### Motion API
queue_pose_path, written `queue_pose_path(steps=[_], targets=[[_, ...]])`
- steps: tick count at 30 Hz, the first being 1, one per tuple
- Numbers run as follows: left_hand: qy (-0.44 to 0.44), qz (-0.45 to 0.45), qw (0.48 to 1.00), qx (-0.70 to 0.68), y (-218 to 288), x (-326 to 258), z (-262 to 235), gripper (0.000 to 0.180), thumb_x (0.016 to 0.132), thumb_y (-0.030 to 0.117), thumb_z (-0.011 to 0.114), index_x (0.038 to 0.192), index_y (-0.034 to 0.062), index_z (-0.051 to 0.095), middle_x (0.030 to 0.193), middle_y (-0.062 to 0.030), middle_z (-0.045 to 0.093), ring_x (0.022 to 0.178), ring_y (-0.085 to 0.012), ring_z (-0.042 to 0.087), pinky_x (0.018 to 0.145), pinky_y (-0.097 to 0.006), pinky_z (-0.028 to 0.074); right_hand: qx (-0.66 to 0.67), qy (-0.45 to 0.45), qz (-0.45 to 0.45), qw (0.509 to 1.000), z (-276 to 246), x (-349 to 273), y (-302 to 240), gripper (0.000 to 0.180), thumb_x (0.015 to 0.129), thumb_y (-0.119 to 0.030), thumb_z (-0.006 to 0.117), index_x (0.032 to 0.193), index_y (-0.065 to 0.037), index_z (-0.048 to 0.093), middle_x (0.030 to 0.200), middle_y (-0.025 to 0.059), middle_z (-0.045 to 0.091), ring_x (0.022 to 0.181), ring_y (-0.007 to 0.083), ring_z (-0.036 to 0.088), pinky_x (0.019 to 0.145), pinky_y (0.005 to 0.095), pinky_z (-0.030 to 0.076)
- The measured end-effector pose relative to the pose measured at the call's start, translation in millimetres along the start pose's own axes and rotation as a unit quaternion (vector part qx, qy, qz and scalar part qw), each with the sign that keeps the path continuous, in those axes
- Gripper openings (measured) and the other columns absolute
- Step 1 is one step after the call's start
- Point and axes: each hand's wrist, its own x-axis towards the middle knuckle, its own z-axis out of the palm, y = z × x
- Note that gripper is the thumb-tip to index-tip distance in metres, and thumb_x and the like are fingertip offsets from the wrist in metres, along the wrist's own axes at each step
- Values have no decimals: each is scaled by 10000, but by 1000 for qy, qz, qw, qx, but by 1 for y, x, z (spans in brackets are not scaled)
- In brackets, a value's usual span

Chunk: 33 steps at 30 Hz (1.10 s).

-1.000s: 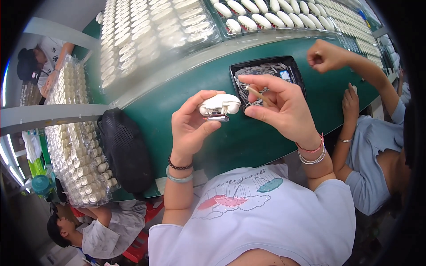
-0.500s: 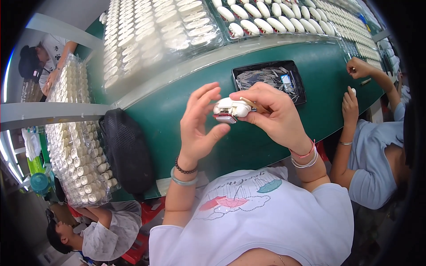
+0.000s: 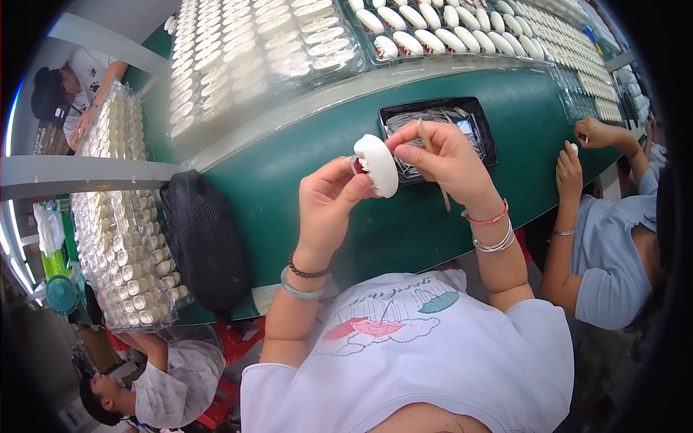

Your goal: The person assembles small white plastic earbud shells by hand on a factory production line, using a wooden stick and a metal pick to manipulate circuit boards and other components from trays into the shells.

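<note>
My left hand (image 3: 326,206) pinches a white oval plastic housing (image 3: 380,167) between thumb and fingers, over the table. The housing stands on edge, its smooth rounded back turned to the right. Small white prongs and a red and silver part show on its left side, partly covered by my fingers. My right hand (image 3: 453,160) is closed around a thin tan stick (image 3: 445,196), which slants down through its fingers. The right fingertips are at the housing's right edge; whether they touch it I cannot tell.
Behind my right hand, a black tray (image 3: 494,155) holds many thin metal pieces. Clear trays of white housings (image 3: 465,40) line the table's far side. A black mesh bag (image 3: 206,238) lies at left. A co-worker's hands (image 3: 570,169) work at right; other people sit at left.
My left hand has closed on the housing, which has turned from lying sideways to standing on edge. My right hand has shifted right, and the tan stick now shows clearly in it.
</note>
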Motion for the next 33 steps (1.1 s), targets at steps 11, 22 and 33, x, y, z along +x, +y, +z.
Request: queue_pose_path(steps=[11, 22, 33], targets=[[-2, -107, 990, -96, 2, 3, -5, 208, 837, 73, 629, 993, -62, 601, 888, -103, 640, 768, -142, 618, 689, -260, 528, 98, -66, 66, 991, -9, 4, 13, 300, 857, -198, 617, 1078, 3, 603, 687, -64, 517, 490, -20, 315, 409, 154, 229], [23, -74, 995, -66, -3, 7, -6, 208, 843, 74, 619, 1002, -59, 595, 899, -106, 638, 789, -145, 618, 685, -251, 522, 202, -80, 94, 972, -10, 8, 16, 333, 878, -187, 582, 1160, -11, 570, 649, -68, 478, 465, -1, 320, 416, 161, 266], [-6, -48, 999, 19, -18, 8, -2, 254, 855, 84, 596, 1068, -52, 573, 972, -128, 622, 842, -188, 623, 723, -298, 540, -55, -16, -51, 997, -13, 7, 1, 262, 815, -91, 638, 1031, 45, 575, 875, 44, 597, 742, 74, 547, 627, 208, 457]])
